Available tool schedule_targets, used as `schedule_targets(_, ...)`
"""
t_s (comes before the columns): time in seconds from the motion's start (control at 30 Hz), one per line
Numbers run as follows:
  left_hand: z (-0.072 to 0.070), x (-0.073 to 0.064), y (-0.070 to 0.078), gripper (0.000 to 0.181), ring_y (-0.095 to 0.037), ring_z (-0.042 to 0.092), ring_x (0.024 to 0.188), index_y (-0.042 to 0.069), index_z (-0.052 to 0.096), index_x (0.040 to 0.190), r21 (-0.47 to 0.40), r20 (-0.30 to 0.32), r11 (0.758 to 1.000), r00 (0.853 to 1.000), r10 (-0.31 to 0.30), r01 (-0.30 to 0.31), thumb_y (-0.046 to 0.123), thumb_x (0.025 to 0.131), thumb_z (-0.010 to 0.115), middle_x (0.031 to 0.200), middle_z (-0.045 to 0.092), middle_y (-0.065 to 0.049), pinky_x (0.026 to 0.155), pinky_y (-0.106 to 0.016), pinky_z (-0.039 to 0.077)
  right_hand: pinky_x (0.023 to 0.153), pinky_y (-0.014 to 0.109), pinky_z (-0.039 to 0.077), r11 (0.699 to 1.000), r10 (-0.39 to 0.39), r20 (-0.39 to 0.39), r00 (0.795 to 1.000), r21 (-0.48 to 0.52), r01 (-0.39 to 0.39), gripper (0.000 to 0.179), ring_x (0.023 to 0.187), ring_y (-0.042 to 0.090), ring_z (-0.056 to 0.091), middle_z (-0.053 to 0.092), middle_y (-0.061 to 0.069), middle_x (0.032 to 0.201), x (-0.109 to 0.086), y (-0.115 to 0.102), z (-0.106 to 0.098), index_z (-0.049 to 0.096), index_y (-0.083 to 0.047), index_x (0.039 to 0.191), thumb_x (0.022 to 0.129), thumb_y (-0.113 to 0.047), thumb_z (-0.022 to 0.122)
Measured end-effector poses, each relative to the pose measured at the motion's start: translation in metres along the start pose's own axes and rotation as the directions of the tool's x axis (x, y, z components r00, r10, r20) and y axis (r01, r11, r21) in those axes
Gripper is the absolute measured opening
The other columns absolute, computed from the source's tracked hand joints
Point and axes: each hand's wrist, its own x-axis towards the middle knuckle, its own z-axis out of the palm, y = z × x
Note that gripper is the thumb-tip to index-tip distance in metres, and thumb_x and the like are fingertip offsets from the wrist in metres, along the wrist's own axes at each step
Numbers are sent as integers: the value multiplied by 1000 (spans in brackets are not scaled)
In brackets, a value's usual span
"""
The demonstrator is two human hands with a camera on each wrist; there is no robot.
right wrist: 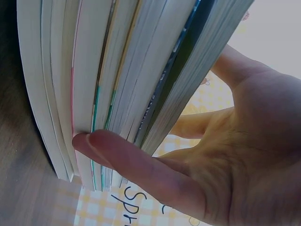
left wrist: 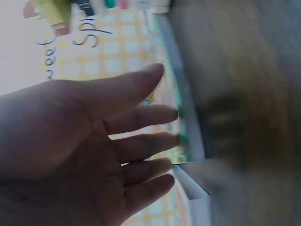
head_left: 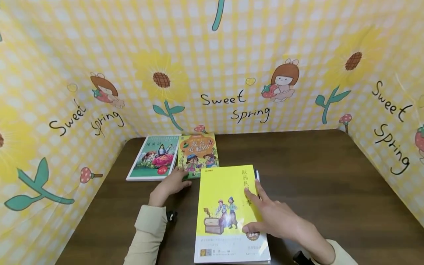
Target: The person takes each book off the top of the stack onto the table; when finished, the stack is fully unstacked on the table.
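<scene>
A stack of books lies near the front middle of the table, a yellow-covered book (head_left: pixel 218 191) on top. My right hand (head_left: pixel 279 219) rests on the stack's right side, thumb and a finger on the yellow cover. In the right wrist view, straight fingers (right wrist: pixel 141 162) lie along the page edges (right wrist: pixel 89 84). My left hand (head_left: pixel 170 186) is at the near edge of an orange-and-yellow picture book (head_left: pixel 198 145), fingers loosely extended, fingertips overlapping its edge in the left wrist view. Left of that book lies a green-and-white book (head_left: pixel 154 156) with a butterfly and pink flower.
The brown wooden table (head_left: pixel 298 158) carries the books. A yellow checked cloth (head_left: pixel 212 66) with flowers and "Sweet Spring" lettering rises at its back and both sides. The two picture books lie side by side in the table's back left area.
</scene>
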Motion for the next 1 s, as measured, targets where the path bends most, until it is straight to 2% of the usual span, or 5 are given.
schedule_targets(0.17, -28, -8, 22, 38, -33, 60, 109, -5, 59, 128, -59, -29, 987, 989, 145, -146, 21, 100, 54, 122, 63, -19, 93, -49, 47, 42, 27, 29, 1000, -7, -34, 999, -26, 6, 101, 50, 15, 44, 0, 15, 161, 3, -1, -9, 29, -20, 153, 72, -61, 74)
schedule_targets(0.33, -45, -24, 43, 27, -15, 49, 66, 5, 71, 100, -133, 4, 959, 968, 251, -249, 24, 101, 52, 73, 56, -2, 65, -32, 45, 42, 26, 31, 999, -22, -37, 999, -40, 21, 101, 49, 14, 45, -1, 16, 160, 7, -5, -12, 29, -18, 153, 73, -58, 75)
schedule_targets(0.47, -46, -32, 52, 32, -12, 30, 54, 10, 70, 85, -217, 50, 950, 970, 240, -223, 31, 101, 51, 59, 31, 3, 55, -27, 30, 43, 27, 32, 998, -27, -25, 999, -50, 25, 101, 51, 15, 46, -1, 16, 160, 9, -6, -14, 28, -18, 153, 74, -58, 75)
schedule_targets(0.57, -42, -34, 52, 35, -14, 46, 57, 9, 72, 88, -307, 79, 933, 972, 220, -186, 33, 101, 51, 62, 50, 4, 57, -28, 40, 44, 28, 32, 998, -22, -11, 1000, -53, 21, 101, 53, 16, 48, -1, 16, 160, 9, -6, -13, 28, -17, 153, 74, -58, 75)
schedule_targets(1.0, -28, -32, 40, 29, -39, 68, 76, -2, 56, 102, -658, 202, 747, 934, 295, -94, 27, 97, 60, 82, 69, -17, 72, -54, 55, 47, 29, 33, 1000, 14, 33, 999, -17, -14, 103, 71, 24, 55, -2, 16, 161, 1, 0, -3, 27, -18, 154, 72, -62, 73)
